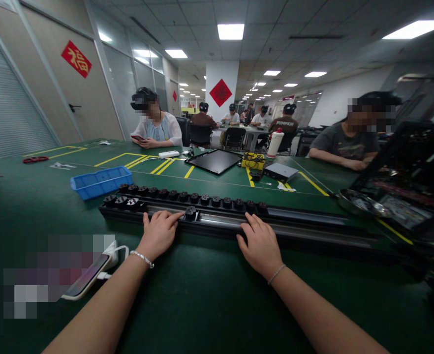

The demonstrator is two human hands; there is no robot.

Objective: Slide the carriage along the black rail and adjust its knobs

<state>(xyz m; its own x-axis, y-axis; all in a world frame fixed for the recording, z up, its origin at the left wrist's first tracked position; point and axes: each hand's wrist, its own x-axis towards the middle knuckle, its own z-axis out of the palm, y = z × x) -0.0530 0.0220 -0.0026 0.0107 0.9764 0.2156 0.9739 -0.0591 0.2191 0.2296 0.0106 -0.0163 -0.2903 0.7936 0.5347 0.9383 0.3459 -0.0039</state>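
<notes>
Two long black power tracks [220, 222] lie side by side across the green table. Plug-in socket modules [204, 199] fill much of the far one. Three modules [121, 201] sit at the left end of the near track, and a single module [190, 212] stands apart in its groove. My left hand [160, 231] rests on the near track with fingers stretched out, the index fingertip reaching the left side of the single module. Farther right, my right hand [260, 243] lies on the same track, fingers extended and holding nothing visible.
A blue plastic bin [101, 182] is behind the left end. A phone [87, 276] with a white cable lies at front left. Beyond are a flat black panel [214, 161], a grey box [281, 171] and a white bottle [275, 143]. A metal bowl [362, 202] stands right. Two people sit opposite.
</notes>
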